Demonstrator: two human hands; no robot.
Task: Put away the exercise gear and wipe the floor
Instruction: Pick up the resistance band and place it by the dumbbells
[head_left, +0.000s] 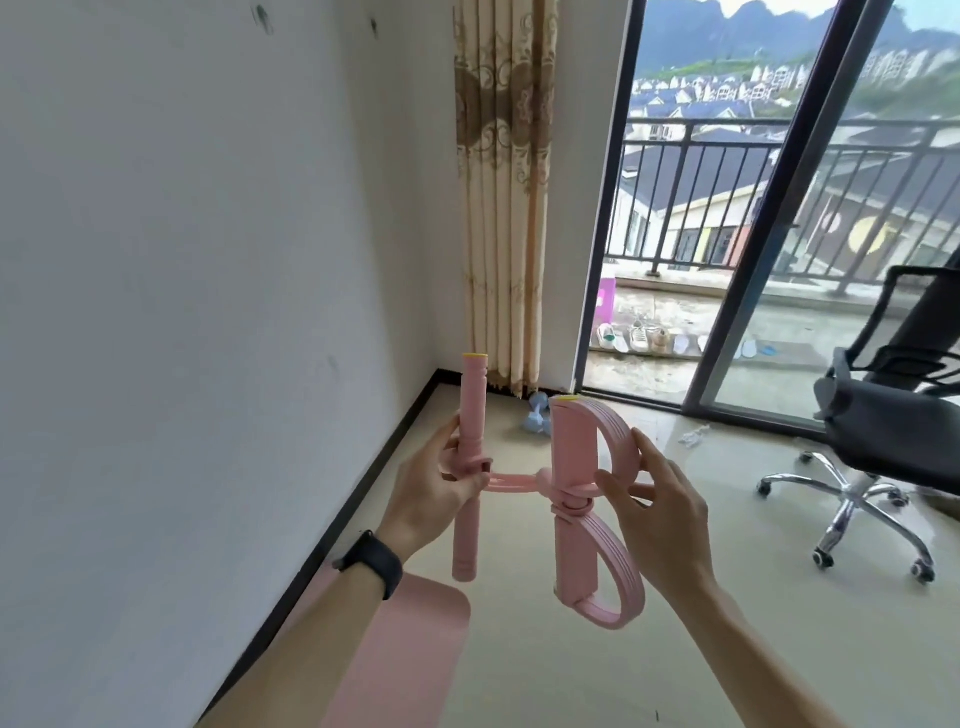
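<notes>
While the pink pedal puller (511, 480) is held up in the air above the floor (675, 649), both of my hands are on it.

Left hand (431, 499): fingers curled closed round the middle of the handle bar (472, 410). The bar's long axis stands close to upright, yellow-capped end up, plain end pointing down at the floor.

Right hand (660, 519): thumb and fingers pinch the upper foot loop (621, 436) just beside the foot bar (571, 452). The grip is narrow and closed on the strap. The foot bar also stands near upright, roughly parallel to the handle bar, yellow cap on top. A second loop (618, 577) hangs from its lower half.

Short pink bands run level between the two bars, knotted at each. The two bars are near each other but apart.

A dark wristband (374, 561) sits on my left wrist.

A pink mat (405, 639) lies flat along the wall (208, 312), below my left forearm. Pale blue dumbbells (537, 415) rest on the floor in the corner, at the foot of the curtain (501, 182). An office chair (893, 426) stands at the right, near the glass door (779, 208).
</notes>
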